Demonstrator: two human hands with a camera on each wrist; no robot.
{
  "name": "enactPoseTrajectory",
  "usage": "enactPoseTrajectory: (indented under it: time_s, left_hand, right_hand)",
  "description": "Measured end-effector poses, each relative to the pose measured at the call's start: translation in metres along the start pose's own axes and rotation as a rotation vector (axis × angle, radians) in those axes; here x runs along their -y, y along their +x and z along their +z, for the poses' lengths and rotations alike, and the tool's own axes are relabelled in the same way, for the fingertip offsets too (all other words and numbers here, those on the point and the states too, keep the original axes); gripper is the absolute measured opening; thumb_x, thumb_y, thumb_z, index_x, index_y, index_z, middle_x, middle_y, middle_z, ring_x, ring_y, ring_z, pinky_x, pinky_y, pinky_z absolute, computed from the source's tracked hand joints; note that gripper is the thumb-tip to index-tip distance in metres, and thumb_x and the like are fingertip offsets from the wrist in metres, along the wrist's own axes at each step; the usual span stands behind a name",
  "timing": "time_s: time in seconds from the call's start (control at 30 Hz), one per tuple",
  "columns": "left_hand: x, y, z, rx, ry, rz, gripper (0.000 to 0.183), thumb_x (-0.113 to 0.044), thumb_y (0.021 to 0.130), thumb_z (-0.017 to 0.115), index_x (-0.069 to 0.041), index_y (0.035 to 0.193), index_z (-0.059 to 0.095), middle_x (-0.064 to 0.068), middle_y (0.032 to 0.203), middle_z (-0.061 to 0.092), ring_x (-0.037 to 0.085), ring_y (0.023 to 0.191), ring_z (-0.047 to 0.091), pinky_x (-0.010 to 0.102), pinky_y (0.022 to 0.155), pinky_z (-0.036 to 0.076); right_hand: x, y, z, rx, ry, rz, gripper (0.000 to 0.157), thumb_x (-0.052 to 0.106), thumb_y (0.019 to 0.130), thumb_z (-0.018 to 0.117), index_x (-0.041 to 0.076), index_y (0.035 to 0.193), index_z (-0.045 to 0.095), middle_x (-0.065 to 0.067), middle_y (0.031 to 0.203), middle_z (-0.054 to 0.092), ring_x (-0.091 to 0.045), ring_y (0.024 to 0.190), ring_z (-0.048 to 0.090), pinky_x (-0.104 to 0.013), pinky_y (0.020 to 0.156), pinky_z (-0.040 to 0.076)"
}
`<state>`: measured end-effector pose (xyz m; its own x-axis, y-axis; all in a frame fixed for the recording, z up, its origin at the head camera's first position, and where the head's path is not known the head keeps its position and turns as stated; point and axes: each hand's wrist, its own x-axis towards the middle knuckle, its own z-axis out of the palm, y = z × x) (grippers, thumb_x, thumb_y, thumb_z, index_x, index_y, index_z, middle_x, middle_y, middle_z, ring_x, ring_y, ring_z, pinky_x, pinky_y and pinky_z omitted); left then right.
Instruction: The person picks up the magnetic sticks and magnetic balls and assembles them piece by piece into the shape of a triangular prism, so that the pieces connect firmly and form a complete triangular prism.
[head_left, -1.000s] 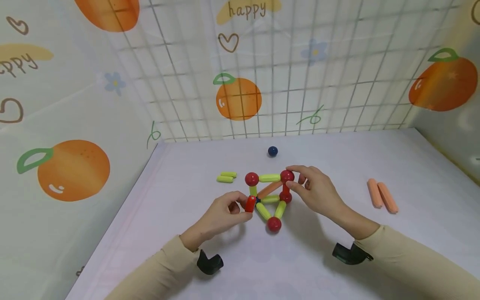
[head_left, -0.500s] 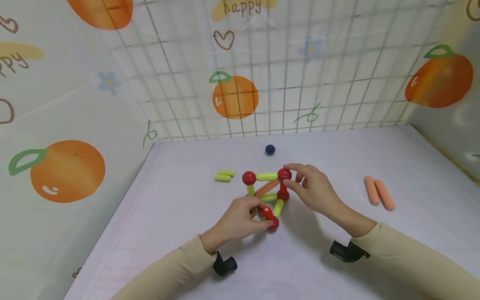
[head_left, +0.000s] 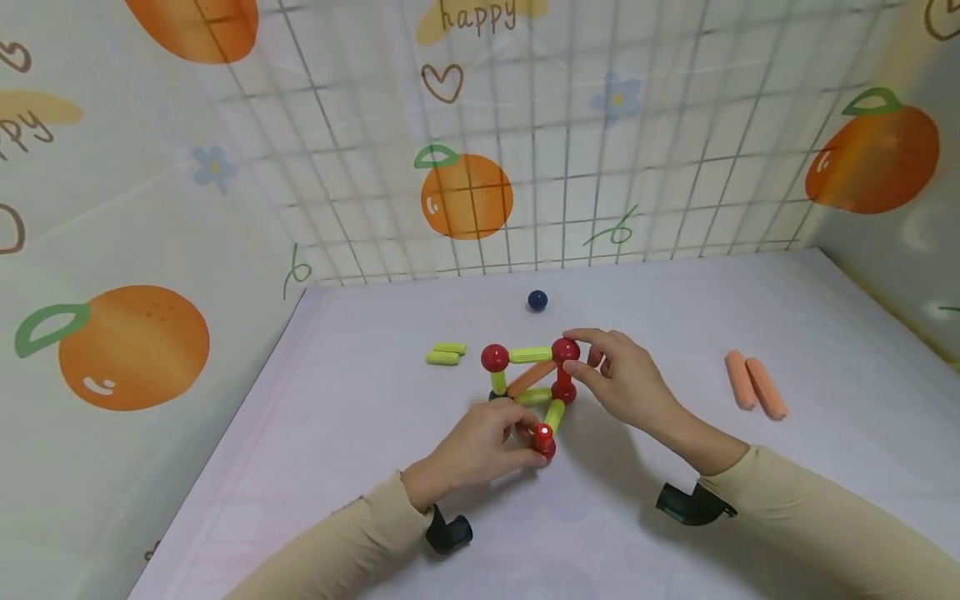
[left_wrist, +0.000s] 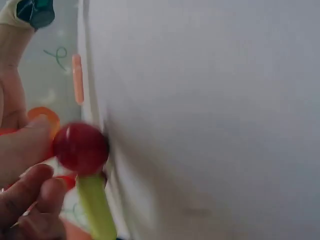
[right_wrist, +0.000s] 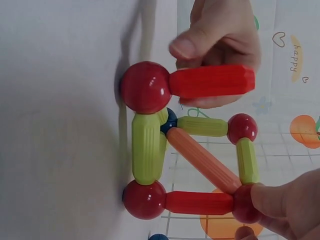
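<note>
Red rod (head_left: 543, 435), pinched by the left hand (head_left: 487, 446), has straightened on the ball (right_wrist: 145, 88) beneath, likely a new post, while the right hand (head_left: 626, 371) grips the upper ball (right_wrist: 244, 206).

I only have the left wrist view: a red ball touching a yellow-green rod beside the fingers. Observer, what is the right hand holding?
Observer: In the head view, the right hand pinches the upper right red ball of the frame.
Operator: And the red rod at the left hand: is there a ball on both ends?
Observer: No. In the right wrist view, its end away from the near red ball is bare.
Operator: Any loose yellow-green rods?
Observer: Two lie side by side on the table, left of the frame.
</note>
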<state>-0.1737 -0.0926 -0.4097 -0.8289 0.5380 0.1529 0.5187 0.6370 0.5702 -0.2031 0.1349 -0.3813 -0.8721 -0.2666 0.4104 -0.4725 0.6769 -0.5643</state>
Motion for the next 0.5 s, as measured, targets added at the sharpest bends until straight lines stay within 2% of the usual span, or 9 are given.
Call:
enactPoseTrajectory:
  time_s: [0.07,0.13,0.2,0.27,0.37,0.5]
  left_hand:
    - [0.005,-0.001,-0.007,-0.011,0.013,-0.054,0.02,-0.02,0.081,0.08,-0.012,0.097,0.071,0.0,0.089,0.066,0.015,0.083,0.058,0.021,0.07,0.045]
    - [0.012,0.0,-0.015,-0.062,0.018,-0.138,0.02,-0.017,0.082,0.079,-0.009,0.098,0.069,0.003,0.091,0.065,0.016,0.081,0.056,0.023,0.07,0.045]
    - [0.02,0.004,-0.021,-0.118,0.015,-0.218,0.026,-0.017,0.082,0.077,-0.007,0.104,0.067,0.007,0.095,0.064,0.016,0.08,0.054,0.026,0.07,0.044]
    - [0.027,0.01,-0.025,-0.146,-0.009,-0.272,0.038,-0.02,0.082,0.077,-0.006,0.115,0.064,0.01,0.101,0.064,0.019,0.078,0.054,0.028,0.069,0.044]
    - [0.034,0.017,-0.028,-0.128,-0.047,-0.303,0.046,-0.024,0.084,0.077,-0.011,0.125,0.061,0.012,0.111,0.062,0.019,0.08,0.055,0.028,0.068,0.044]
    - [0.035,0.021,-0.03,-0.146,-0.1,-0.281,0.042,-0.024,0.084,0.077,-0.014,0.122,0.062,0.01,0.111,0.062,0.017,0.075,0.052,0.026,0.065,0.043]
  right_hand:
    - [0.0,0.0,0.0,0.006,0.0,0.005,0.041,0.019,0.089,0.072,0.012,0.129,0.062,-0.007,0.081,0.056,-0.015,0.067,0.046,-0.025,0.057,0.04]
    - [0.0,0.0,-0.001,0.008,-0.002,0.009,0.041,0.019,0.09,0.072,0.012,0.129,0.062,-0.007,0.081,0.056,-0.016,0.067,0.046,-0.026,0.057,0.04]
    - [0.0,0.0,-0.002,0.007,-0.004,0.015,0.041,0.019,0.09,0.072,0.012,0.129,0.062,-0.006,0.081,0.056,-0.016,0.068,0.046,-0.026,0.057,0.04]
    - [-0.001,-0.001,-0.002,0.005,-0.003,0.02,0.042,0.018,0.089,0.072,0.012,0.13,0.062,-0.007,0.081,0.056,-0.016,0.068,0.046,-0.026,0.057,0.04]
    - [-0.001,-0.002,-0.002,0.01,-0.003,0.033,0.043,0.018,0.09,0.072,0.013,0.131,0.062,-0.006,0.081,0.055,-0.016,0.067,0.046,-0.025,0.056,0.04]
    - [-0.001,-0.002,-0.002,0.006,-0.014,0.032,0.044,0.018,0.089,0.072,0.013,0.133,0.062,-0.006,0.081,0.056,-0.016,0.067,0.046,-0.024,0.055,0.04]
